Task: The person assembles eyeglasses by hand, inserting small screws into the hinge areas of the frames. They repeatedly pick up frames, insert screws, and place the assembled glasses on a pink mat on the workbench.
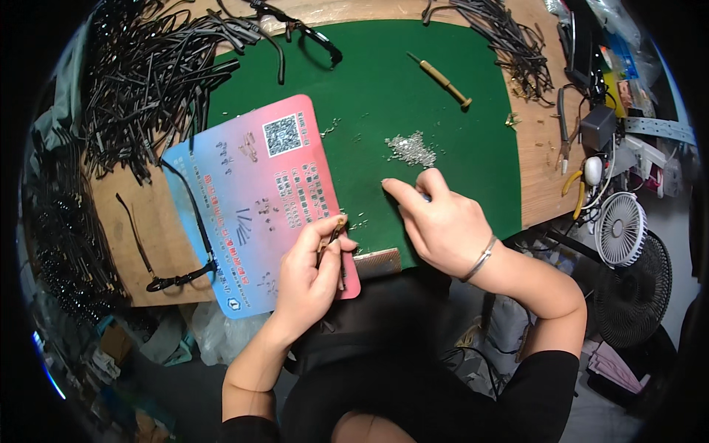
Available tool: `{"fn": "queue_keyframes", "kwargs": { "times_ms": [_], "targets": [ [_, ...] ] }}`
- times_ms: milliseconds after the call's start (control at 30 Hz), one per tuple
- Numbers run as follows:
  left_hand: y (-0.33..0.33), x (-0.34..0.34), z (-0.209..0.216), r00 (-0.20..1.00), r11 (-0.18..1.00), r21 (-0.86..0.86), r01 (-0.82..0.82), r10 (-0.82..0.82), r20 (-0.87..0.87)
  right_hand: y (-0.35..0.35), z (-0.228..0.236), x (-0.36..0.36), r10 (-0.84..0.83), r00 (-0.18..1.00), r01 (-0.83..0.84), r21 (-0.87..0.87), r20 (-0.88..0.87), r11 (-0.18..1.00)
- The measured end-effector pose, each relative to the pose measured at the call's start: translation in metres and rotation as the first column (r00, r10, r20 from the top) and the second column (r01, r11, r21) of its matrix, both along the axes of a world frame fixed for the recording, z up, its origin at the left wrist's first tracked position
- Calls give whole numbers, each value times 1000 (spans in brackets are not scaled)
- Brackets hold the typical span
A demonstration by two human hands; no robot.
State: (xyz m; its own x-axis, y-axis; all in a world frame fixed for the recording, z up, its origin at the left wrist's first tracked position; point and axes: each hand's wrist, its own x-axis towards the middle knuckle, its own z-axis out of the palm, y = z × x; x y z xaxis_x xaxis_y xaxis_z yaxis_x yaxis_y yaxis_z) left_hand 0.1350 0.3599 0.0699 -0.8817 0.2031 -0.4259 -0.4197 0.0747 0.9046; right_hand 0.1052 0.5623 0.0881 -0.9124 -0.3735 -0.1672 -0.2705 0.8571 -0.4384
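My left hand (309, 269) is closed around a dark eyeglass temple (334, 235) with a gold-coloured end, held above the lower right corner of a pink and blue printed mat (255, 173). My right hand (447, 221) is over the green mat (354, 81), its index finger reaching forward and the other fingers curled. A small dark bit shows between those curled fingers; its kind is hidden. Just beyond this hand lies a pile of tiny silvery screws (412, 150). Small metal parts (244, 225) are scattered on the printed mat.
A brass-coloured screwdriver (441, 80) lies at the far right of the green mat. Heaps of dark temples (140, 74) cover the left; another bunch (509, 44) lies far right. One eyeglass frame (181, 279) rests at the left. Pliers (567, 133) and a white fan (620, 229) stand right.
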Motion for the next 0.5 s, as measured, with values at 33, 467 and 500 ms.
{"fn": "queue_keyframes", "kwargs": {
  "times_ms": [33, 467, 500],
  "targets": [
    [-1, 1, 1, 1000, 1000, 11, -12, 12, 12, -2, 4, 0, -16, 997, 22, -67, 81, 998],
    [10, 6, -11, 945, 958, -285, -35, -62, -322, -25, 15, 6, 158, 935, -55, -310, 316, 949],
    [10, 6, -10, 947, 953, -299, -40, -59, -316, -26, 16, 5, 159, 933, -58, -301, 324, 952]
  ]
}}
